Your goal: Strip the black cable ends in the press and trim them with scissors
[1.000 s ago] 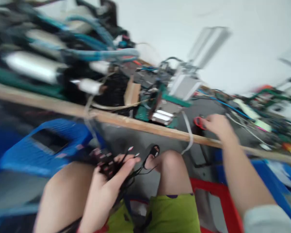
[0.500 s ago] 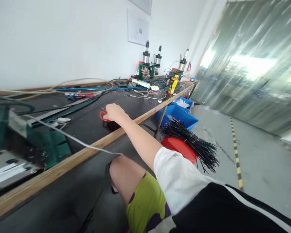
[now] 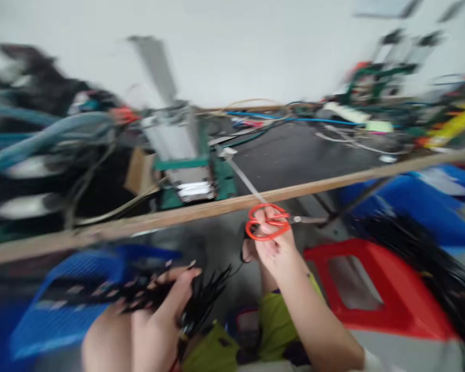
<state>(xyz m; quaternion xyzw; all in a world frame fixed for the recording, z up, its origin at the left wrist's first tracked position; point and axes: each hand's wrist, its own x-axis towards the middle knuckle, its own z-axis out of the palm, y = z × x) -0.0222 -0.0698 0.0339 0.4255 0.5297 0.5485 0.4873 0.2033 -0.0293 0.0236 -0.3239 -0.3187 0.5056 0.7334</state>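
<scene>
In the head view my right hand [image 3: 275,249] is closed around the red-handled scissors [image 3: 296,219], its fingers through the loops. The blades point right, just below the table's wooden front edge [image 3: 232,205]. At the lower left, my left hand [image 3: 165,310] grips a bundle of black wires [image 3: 207,297], thumb on top. The wires' loose strands stick out right of the hand; small pale ends show to its left, blurred by motion.
A green-based press [image 3: 174,150] stands on the table, with cables [image 3: 93,124] at left. Below are a blue basket [image 3: 62,330], a red stool [image 3: 403,294] carrying another black wire bundle [image 3: 414,253], and a blue bin [image 3: 422,204]. A yellow bottle [image 3: 457,121] stands at far right.
The view has swung left. My right hand has lifted the scissors off the tabletop and drawn them back before the table edge. My left hand and its wire bundle have come into view.
</scene>
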